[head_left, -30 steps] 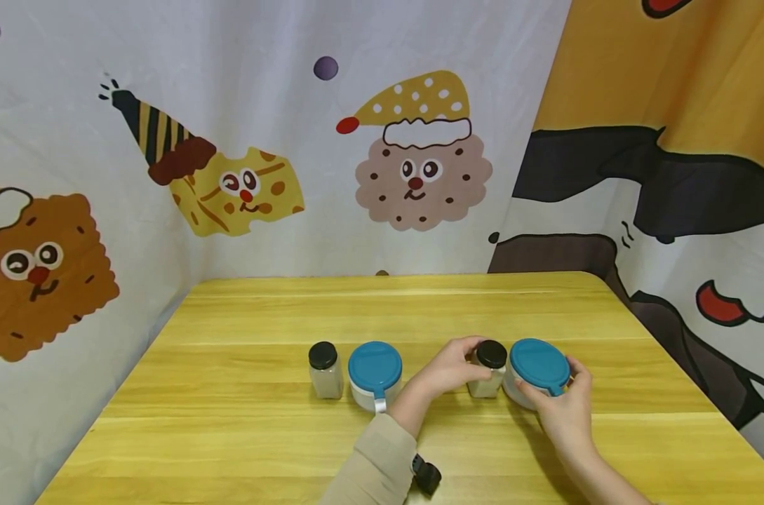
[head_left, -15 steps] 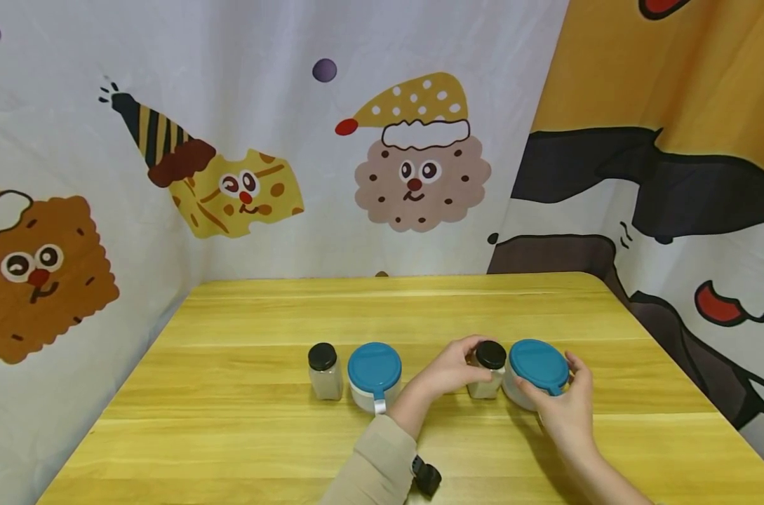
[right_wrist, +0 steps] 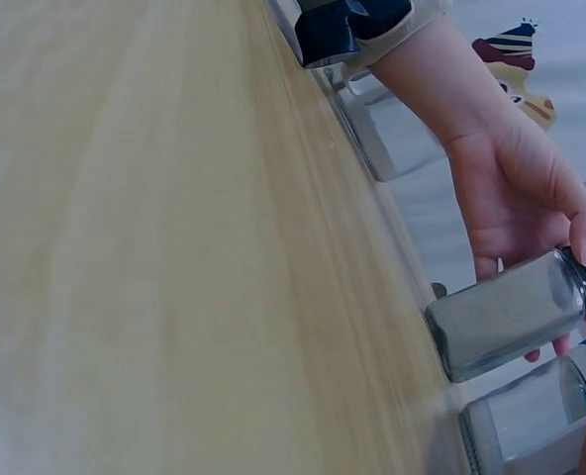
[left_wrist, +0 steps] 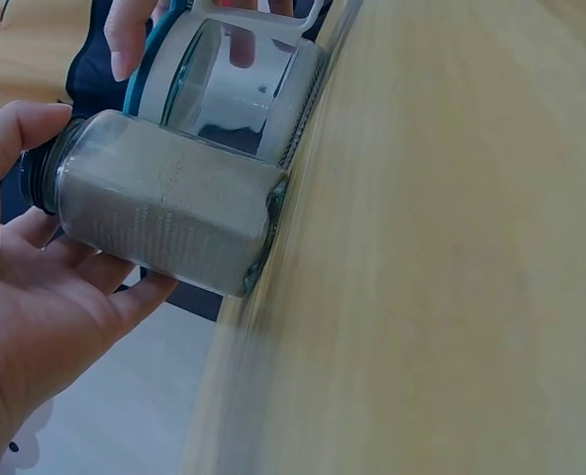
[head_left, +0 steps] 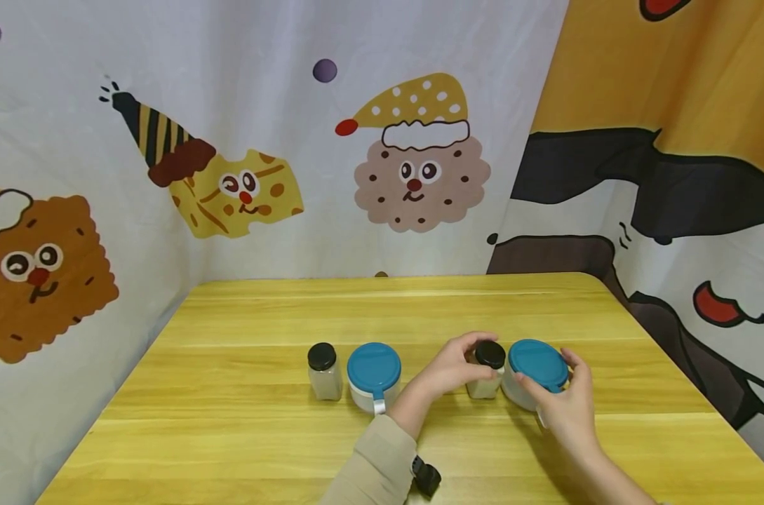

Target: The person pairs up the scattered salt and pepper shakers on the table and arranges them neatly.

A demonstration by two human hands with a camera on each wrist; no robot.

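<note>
My left hand (head_left: 447, 368) grips a black-lidded glass jar (head_left: 485, 388), its thumb at the lid and its other fingers around the far side. In the left wrist view pale powder fills this jar (left_wrist: 164, 203), which stands upright on the table. Right beside it is a clear canister (head_left: 538, 363) with a blue lid and a white handle. My right hand (head_left: 571, 407) holds that canister from the right, thumb at the front of the lid and fingers at its right side. The palm and forearm hide part of the handle.
A matching black-lidded jar (head_left: 325, 379) and blue-lidded canister (head_left: 375, 372) stand side by side left of my left forearm. The wooden table (head_left: 243, 449) reaches back to a cartoon-print curtain (head_left: 262, 63). A black wrist device (head_left: 427, 478) sits by the left sleeve.
My right hand has shifted slightly, its thumb further left along the lid's edge, and a bit of white handle now shows below it. The left hand and jars stay practically in place.
</note>
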